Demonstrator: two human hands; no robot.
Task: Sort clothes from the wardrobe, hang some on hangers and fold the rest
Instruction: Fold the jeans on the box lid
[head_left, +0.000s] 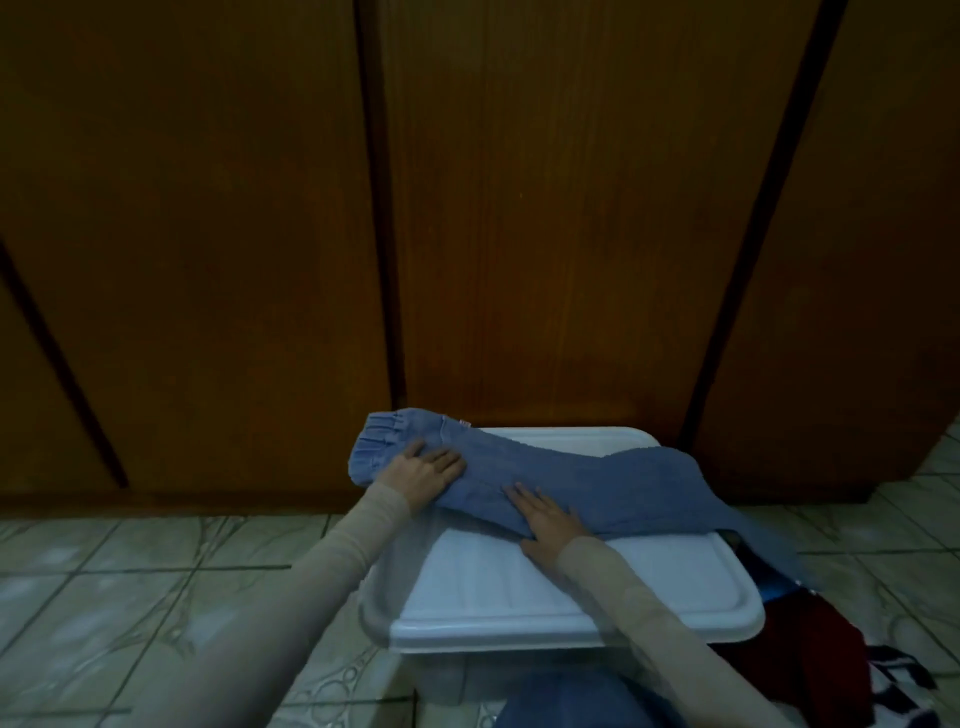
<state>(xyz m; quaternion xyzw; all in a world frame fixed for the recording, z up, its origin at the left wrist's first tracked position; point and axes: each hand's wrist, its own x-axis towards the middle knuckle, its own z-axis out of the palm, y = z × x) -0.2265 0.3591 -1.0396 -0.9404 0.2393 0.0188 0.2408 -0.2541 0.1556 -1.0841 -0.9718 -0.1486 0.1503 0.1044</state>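
A pair of blue jeans (613, 483) lies folded lengthwise across the white lid of a plastic storage box (519, 587), its waistband at the left and its legs trailing off the right edge. My left hand (423, 470) rests flat on the jeans near the waistband. My right hand (545, 519) presses flat on the middle of the jeans, fingers straight and pointing away from me.
Closed dark wooden wardrobe doors (519, 208) stand right behind the box. A heap of clothes, dark red (800, 639) and a black-and-white patterned piece (893, 680), lies on the tiled floor (130, 571) at the right. Blue fabric (566, 701) shows at the bottom edge.
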